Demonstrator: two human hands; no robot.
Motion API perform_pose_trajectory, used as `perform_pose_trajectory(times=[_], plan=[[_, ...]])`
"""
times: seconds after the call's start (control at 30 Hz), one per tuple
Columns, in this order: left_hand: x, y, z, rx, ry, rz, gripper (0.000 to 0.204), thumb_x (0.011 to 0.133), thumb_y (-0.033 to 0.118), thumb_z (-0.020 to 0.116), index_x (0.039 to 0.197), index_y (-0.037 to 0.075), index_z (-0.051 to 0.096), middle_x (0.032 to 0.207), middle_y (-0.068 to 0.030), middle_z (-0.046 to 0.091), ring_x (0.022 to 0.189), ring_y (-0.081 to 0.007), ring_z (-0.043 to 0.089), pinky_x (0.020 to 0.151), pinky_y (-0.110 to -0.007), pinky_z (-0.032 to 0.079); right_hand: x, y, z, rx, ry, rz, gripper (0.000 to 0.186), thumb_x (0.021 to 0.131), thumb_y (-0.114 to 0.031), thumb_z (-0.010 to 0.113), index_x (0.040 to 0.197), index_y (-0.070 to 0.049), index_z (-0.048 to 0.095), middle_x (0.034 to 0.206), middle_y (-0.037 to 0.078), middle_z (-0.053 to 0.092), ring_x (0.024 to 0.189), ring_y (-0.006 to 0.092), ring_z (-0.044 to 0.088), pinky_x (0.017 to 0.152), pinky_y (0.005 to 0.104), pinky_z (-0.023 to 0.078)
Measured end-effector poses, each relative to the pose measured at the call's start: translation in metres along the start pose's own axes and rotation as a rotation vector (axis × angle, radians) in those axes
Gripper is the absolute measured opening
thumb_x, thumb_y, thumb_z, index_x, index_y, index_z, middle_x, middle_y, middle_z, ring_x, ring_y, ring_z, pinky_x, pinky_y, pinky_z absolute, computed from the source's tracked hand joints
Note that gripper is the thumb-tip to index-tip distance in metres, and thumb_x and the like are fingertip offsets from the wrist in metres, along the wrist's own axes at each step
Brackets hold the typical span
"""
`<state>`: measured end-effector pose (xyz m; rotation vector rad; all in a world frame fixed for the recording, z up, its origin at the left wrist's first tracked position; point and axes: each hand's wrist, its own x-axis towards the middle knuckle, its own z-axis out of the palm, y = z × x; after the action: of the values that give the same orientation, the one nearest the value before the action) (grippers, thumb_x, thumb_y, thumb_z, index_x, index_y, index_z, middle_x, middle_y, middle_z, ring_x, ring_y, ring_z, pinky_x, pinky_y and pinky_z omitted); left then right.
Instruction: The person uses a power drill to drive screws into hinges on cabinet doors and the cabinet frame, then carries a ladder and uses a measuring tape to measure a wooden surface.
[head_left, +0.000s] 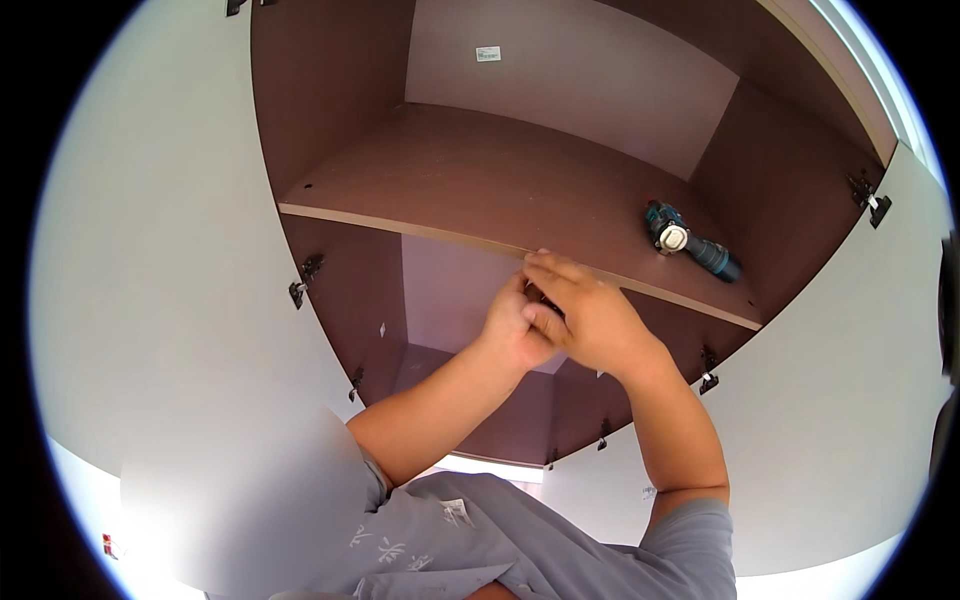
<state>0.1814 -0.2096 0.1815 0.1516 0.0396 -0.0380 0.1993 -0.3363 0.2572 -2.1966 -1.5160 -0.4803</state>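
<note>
- Head view: holding left hand (512,325) and right hand (600,318) together near the centre, by the front edge of a brown shelf (480,185).
- Apparently handling a small dark piece (552,303) between both palms; too covered to identify.
- Fingers (562,272) bent and overlapping, right ones across the left; cannot tell whether clamped on the piece by left, right or both.
- Next, probably calling for a firm pinch and a clearer view of the piece.
- In the upper compartment (600,80), at 2 o'clock from the hands: a teal-and-black power drill (690,243), lying on the shelf; at 12 o'clock in the picture, a white label (488,54) on the back wall.
- In the lower compartment (450,290), partly hidden behind the forearms: a smaller label (382,329) at 9 o'clock from the hands.
</note>
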Motion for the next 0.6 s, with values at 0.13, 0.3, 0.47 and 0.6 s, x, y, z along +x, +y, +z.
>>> perform_pose_trajectory(times=[0.13,0.3,0.47,0.6], plan=[[-0.009,-0.004,0.001,-0.003,0.072,0.066,0.035,0.111,0.025,0.034,0.110,-0.004,0.055,0.112,-0.0156,0.060,0.106,-0.0277,0.063,0.099,-0.041,0.057,-0.008,0.009,-0.029,-0.128,0.196,-0.196,0.040,0.084,-0.015,0.073,0.122,-0.004,0.067,0.125,0.013,0.068,0.126,0.0330,0.060,0.103,0.0434,0.051],[-0.033,0.012,-0.093,-0.077,0.161,-0.081,0.018,0.107,0.009,0.045,0.111,-0.005,0.055,0.113,-0.0169,0.060,0.108,-0.0295,0.062,0.100,-0.044,0.057,-0.016,0.112,-0.094,-0.323,0.462,0.112,0.049,0.077,0.004,0.059,0.125,-0.004,0.065,0.126,0.016,0.067,0.122,0.0350,0.062,0.104,0.0417,0.050],[-0.102,0.034,-0.268,0.235,0.474,-0.097,0.028,0.104,0.001,0.043,0.130,-0.006,0.054,0.120,-0.0167,0.060,0.114,-0.0304,0.062,0.103,-0.043,0.055,-0.029,0.197,-0.115,-0.268,-0.096,0.360,0.062,0.070,-0.003,0.063,0.132,0.000,0.061,0.130,0.025,0.063,0.123,0.0395,0.059,0.106,0.0408,0.046],[-0.176,0.043,-0.313,0.356,0.706,-0.097,0.032,0.104,0.000,0.040,0.131,-0.003,0.056,0.118,-0.0151,0.065,0.113,-0.0281,0.064,0.102,-0.041,0.056,-0.016,0.217,-0.107,-0.273,-0.117,0.417,0.061,0.070,-0.003,0.064,0.130,0.001,0.061,0.122,0.027,0.065,0.119,0.0423,0.062,0.100,0.0428,0.048]])
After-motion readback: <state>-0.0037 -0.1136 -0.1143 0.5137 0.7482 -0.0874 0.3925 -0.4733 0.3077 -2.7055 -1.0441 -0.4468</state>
